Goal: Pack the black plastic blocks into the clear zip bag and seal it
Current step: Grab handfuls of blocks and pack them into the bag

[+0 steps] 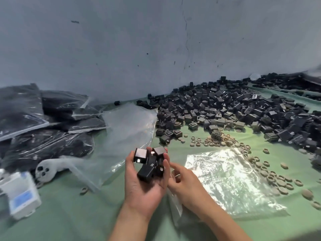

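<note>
far left edge there's one small white box-like device, blurred, can't read it. behind it is a pile of filled clear bags stuffed with black stuff. i count at least five, but they overlap so don't hold me to it. in front of the pile lies one grey plug-looking thing with three dark holes. one lone beige ring sits on the green cloth near it. next comes one big crumpled clear bag, lying between the filled pile and the loose blocks.

middle: the left hand is palm up, fingers curled around a clump of black blocks. i can count five, stacked loosely and held above the cloth. the right hand is just beside it, fingers half curled with the index tip near the blocks. can't tell if it's pinching anything. it sits over the near left edge of the clear zip bag, one shiny bag lying flat on the cloth.

right and back: the block heap runs along the wall, way too many to count. scattered beige rings lie in front of it and along the zip bag's right side, dozens, too many to count.
</note>
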Demonstrator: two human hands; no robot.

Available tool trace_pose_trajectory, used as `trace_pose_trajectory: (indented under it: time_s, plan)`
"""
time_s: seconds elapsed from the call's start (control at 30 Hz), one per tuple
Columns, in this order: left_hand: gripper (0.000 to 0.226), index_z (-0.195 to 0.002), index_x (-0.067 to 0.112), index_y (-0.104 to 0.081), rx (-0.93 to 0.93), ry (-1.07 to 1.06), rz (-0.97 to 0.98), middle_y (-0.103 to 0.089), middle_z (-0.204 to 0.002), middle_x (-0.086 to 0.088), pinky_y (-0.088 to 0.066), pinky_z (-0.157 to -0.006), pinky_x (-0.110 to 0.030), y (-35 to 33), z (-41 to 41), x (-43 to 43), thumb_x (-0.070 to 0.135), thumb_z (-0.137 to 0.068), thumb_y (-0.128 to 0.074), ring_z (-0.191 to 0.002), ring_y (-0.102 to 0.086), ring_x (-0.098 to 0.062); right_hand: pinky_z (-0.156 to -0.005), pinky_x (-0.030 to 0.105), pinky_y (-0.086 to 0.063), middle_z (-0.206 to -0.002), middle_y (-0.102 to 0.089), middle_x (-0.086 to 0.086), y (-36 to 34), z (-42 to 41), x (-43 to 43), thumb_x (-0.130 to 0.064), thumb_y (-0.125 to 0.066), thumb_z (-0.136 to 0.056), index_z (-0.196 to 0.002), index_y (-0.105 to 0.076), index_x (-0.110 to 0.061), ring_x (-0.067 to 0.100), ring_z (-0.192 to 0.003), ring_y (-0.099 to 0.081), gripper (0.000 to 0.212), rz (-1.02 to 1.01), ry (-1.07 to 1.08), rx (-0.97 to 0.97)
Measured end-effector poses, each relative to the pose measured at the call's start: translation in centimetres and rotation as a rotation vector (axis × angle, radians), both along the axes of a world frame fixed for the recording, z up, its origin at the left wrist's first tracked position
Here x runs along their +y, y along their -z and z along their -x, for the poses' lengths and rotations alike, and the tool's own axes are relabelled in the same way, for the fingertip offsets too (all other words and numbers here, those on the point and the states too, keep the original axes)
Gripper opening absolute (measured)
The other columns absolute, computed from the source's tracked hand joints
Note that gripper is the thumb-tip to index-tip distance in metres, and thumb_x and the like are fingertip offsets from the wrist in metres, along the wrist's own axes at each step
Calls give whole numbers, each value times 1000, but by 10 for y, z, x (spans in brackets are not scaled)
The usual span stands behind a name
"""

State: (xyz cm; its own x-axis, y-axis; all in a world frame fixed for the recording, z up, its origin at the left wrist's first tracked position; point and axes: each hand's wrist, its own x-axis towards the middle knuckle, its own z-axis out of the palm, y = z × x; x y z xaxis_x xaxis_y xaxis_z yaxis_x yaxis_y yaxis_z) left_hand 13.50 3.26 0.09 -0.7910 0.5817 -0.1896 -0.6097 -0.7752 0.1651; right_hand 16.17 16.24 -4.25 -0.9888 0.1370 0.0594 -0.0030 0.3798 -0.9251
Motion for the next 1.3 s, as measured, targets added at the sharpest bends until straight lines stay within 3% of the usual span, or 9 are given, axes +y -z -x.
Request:
trace_pose_trajectory:
  time_s: [0.17,0.3,0.43,0.63,0.8,0.93,1.1,1.2,1.3]
  plan:
    - [39,-101,11,-70,-54,-155,275,-70,-110,-21,-59,-79,-50,7,-25,-10,46,-82,-72,-99,-69,-40,-88,26,-55,-106,-71,-5,-4,-11,-12,-18,-61,-98,-129,-59,-33,6,-96,-68,34,36,139,70]
    - [35,-93,11,-65,-106,-248,314,-71,-82,-13,-59,-77,-48,7,-37,-12,46,-88,-65,-74,-69,-34,-74,7,-48,-105,-68,-8,-14,-22,-18,-16,-58,-99,-130,-62,-24,-4,-89,-65,32,46,239,131]
    - [27,-94,15,-60,-75,-247,387,-61,-98,-16,-47,-86,-41,-1,-41,-1,41,-91,-55,-93,-57,-31,-75,1,-41,-109,-65,-4,-30,-32,-32,-16,-58,-99,-123,-68,-20,-8,-87,-58,26,-100,251,234]
    - [34,-92,6,-73,20,-257,539,-74,-78,-11,-54,-64,-31,-5,-46,17,29,-101,-49,-67,-72,-21,-74,-2,-35,-103,-59,-5,-48,-38,-48,-11,-58,-96,-118,-71,-18,-7,-79,-55,26,-213,260,342]
    - [30,-96,11,-64,134,-234,673,-73,-70,-1,-51,-51,-16,-5,-40,14,16,-105,-36,-61,-69,-9,-80,10,-44,-107,-62,-5,-53,-38,-44,-16,-60,-98,-121,-69,-24,3,-89,-61,26,-291,118,392]
    - [25,-98,5,-63,98,-302,719,-68,-90,-22,-52,-69,-28,-3,-31,10,11,-103,-39,-75,-65,-22,-88,17,-44,-111,-62,-13,-45,-36,-32,-25,-50,-103,-131,-62,-28,-1,-98,-58,30,-366,110,423]
    - [11,-91,5,-60,-99,-264,676,-63,-53,-17,-54,-43,-38,-7,-11,7,9,-94,-51,-41,-62,-27,-108,33,-37,-138,-56,1,-8,-32,1,-27,-41,-106,-145,-49,-18,16,-123,-51,41,-573,332,194]
    - [14,-98,6,-61,-35,-231,693,-66,-83,-28,-57,-64,-48,-4,-8,6,12,-94,-49,-61,-66,-32,-112,34,-35,-146,-50,-3,7,-34,5,-37,-32,-106,-149,-43,-22,13,-130,-47,46,-585,298,109]
    - [29,-95,8,-62,186,-290,1010,-69,-105,-17,-52,-90,-47,15,-8,15,24,-104,-40,-91,-65,-29,-113,33,-35,-147,-50,-4,9,-32,8,-40,-31,-105,-149,-43,-25,11,-131,-46,48,-617,291,83]
